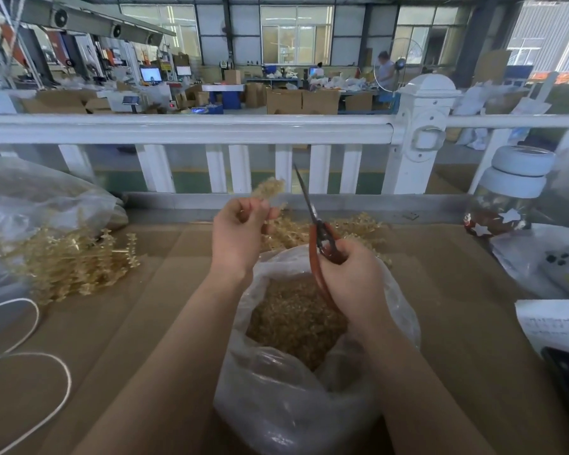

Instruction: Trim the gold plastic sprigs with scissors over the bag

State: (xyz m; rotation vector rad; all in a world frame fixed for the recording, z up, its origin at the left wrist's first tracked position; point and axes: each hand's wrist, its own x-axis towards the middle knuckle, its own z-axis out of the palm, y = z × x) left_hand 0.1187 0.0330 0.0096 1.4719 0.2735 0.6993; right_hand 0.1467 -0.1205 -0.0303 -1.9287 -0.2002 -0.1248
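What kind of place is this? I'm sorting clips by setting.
Probably a factory or packing workshop: stacked cardboard boxes, machines with screens, and heaps of gold sprigs beside a clear bag of trimmings.

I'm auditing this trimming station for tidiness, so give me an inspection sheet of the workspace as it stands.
Surface: brown cardboard-covered table.
Job's things: gold sprig held up; red-handled scissors, blades together; open clear bag of gold trimmings below; untrimmed sprig pile at left.
Clutter: star-patterned bottle, papers, plastic packets at right.
Grippers: left hand pinches the sprig; right hand grips the scissors.
Cables: white cord looped at left.
Surroundings: white railing, factory floor with cartons behind.
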